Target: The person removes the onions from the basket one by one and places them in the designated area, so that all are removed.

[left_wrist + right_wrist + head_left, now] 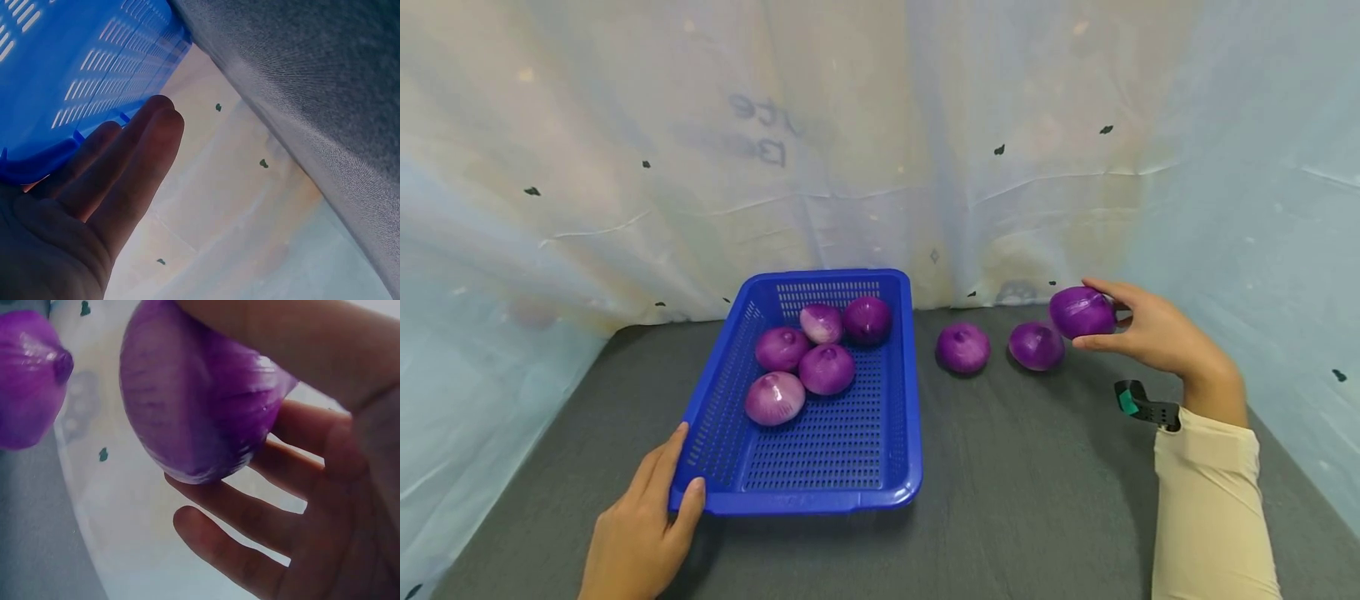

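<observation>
In the head view my right hand (1157,329) holds a purple onion (1081,312) between thumb and fingers, raised off the table. The right wrist view shows the same onion (194,394) gripped, one finger free of it. Just left of it on the table sit a second onion (1036,346) and a third onion (963,347). My left hand (643,517) rests at the near left corner of a blue plastic basket (917,450), thumb by the front rim. In the left wrist view its fingers (140,169) lie straight along the basket's outer side. Several onions (827,369) lie in the basket's back and left part.
A dark grey cloth (1000,500) covers the table. Pale, dark-spotted sheeting (865,150) stands as a wall behind it and on both sides. A black strap (1146,406) with a green patch is on my right wrist, above a cream sleeve (1210,500).
</observation>
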### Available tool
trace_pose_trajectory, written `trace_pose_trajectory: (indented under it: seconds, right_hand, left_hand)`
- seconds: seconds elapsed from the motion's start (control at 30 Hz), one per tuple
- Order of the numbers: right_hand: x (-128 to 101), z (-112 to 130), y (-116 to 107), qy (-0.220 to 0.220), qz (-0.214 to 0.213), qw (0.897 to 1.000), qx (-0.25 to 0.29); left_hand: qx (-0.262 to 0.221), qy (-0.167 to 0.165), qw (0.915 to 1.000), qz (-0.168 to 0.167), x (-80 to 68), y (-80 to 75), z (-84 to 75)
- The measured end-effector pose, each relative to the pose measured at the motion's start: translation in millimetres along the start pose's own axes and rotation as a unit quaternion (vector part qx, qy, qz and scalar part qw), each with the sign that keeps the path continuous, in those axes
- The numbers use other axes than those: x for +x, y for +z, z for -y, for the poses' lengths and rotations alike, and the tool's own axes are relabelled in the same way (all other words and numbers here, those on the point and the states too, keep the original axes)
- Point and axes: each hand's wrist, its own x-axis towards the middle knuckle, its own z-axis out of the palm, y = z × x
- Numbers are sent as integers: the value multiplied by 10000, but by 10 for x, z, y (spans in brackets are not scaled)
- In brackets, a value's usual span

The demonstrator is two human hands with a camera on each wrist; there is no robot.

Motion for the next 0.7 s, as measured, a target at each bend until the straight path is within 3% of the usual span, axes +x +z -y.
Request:
trace_pose_trajectory:
  seconds: [0.7]
  right_hand:
    - [88, -428, 67, 572, 135, 9975, -397]
  left_hand:
    - [-210, 80, 9996, -147, -8, 12, 34]
